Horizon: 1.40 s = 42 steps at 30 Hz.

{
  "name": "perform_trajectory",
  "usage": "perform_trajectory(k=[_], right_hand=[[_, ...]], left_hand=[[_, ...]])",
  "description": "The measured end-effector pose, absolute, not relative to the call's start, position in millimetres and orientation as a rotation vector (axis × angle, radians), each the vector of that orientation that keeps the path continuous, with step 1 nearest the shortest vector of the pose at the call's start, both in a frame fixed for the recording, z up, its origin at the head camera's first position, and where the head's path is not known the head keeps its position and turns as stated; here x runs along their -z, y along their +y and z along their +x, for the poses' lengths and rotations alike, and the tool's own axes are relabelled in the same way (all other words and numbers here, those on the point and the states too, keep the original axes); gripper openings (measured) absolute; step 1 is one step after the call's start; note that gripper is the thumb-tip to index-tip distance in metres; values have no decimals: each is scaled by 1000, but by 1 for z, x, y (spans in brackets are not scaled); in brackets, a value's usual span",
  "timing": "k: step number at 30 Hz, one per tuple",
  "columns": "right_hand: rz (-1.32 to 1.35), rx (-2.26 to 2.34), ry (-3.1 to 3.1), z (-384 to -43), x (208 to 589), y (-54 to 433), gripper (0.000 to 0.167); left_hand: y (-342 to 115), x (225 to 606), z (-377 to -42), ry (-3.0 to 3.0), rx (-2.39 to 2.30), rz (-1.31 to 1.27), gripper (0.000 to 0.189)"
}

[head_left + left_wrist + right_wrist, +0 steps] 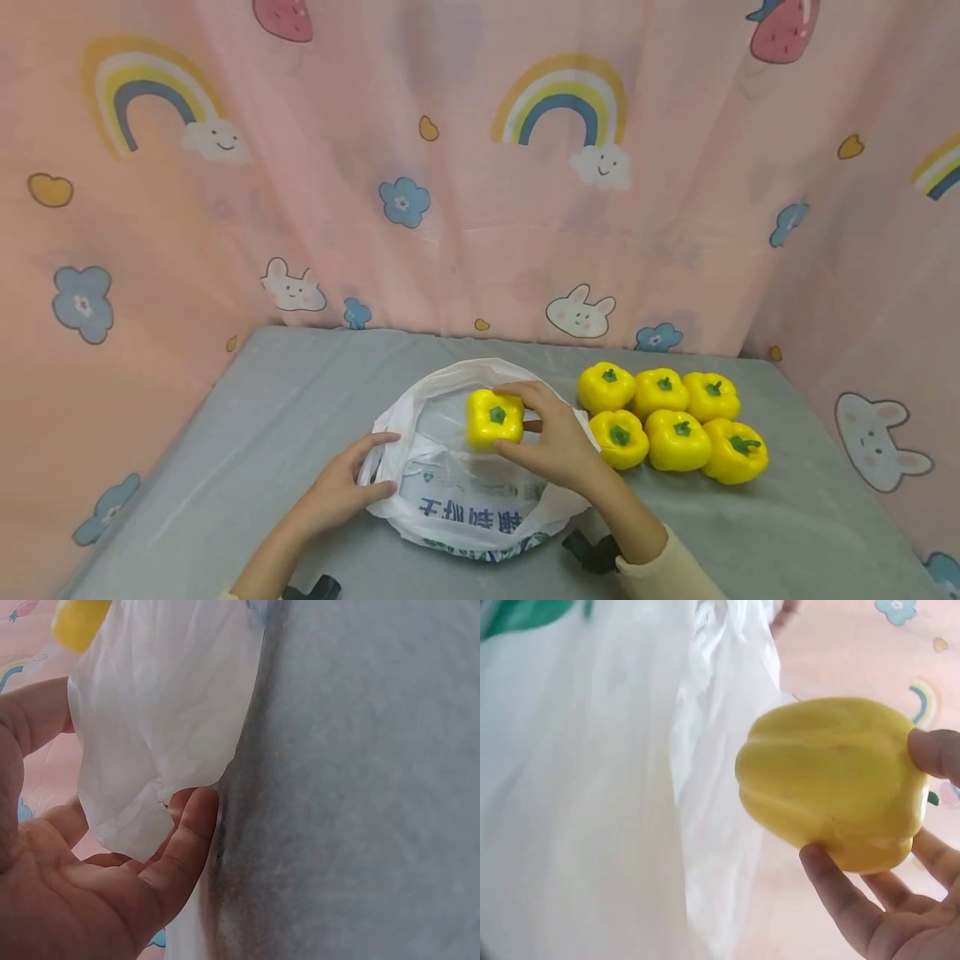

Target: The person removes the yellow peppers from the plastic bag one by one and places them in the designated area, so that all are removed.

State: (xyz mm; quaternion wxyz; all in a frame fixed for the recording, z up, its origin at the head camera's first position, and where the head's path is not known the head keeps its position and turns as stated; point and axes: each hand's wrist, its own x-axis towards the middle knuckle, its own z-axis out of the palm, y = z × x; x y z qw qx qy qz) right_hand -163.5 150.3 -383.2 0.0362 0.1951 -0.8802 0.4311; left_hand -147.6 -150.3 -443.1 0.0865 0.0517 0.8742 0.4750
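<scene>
A white plastic bag [416, 521] with blue printed characters stands with its mouth spread wide in the head view. My left hand [347, 483] holds its left rim, and in the left wrist view the white plastic [165, 712] passes between thumb and fingers. Over the bag's mouth, my right hand [557, 437] grips a yellow bell pepper [483, 421] by its sides, green stem facing up. The right wrist view shows this pepper [832, 772] between thumb and fingertips, beside the bag's outer wall [592, 787].
Several more yellow bell peppers [678, 442] sit in two rows on the grey-covered table [300, 400], just right of the bag. A pink patterned curtain [465, 250] hangs behind and at both sides. Dark wrist mounts [592, 552] show below the hands.
</scene>
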Motion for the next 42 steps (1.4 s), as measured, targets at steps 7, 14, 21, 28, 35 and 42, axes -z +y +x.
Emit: perform_trajectory(k=[7, 14, 21, 28, 35, 42], right_hand=[[589, -1247, -2700, -142, 374, 183, 61], [514, -1157, -2690, -123, 366, 212, 61], [457, -1035, -2676, -102, 360, 240, 61], [422, -1015, -2700, -87, 363, 270, 63], [334, -1024, -2840, -87, 375, 294, 59], [347, -1081, -2901, -92, 391, 300, 58]], left_hand=[[-152, 445, -149, 2604, -1420, 179, 60], [-153, 444, -150, 2620, -1430, 215, 59], [-154, 444, -151, 2624, -1422, 209, 60], [-153, 445, -151, 2614, -1420, 190, 61], [-154, 445, -153, 2613, -1418, 205, 60], [-154, 447, -150, 2612, -1441, 210, 61]])
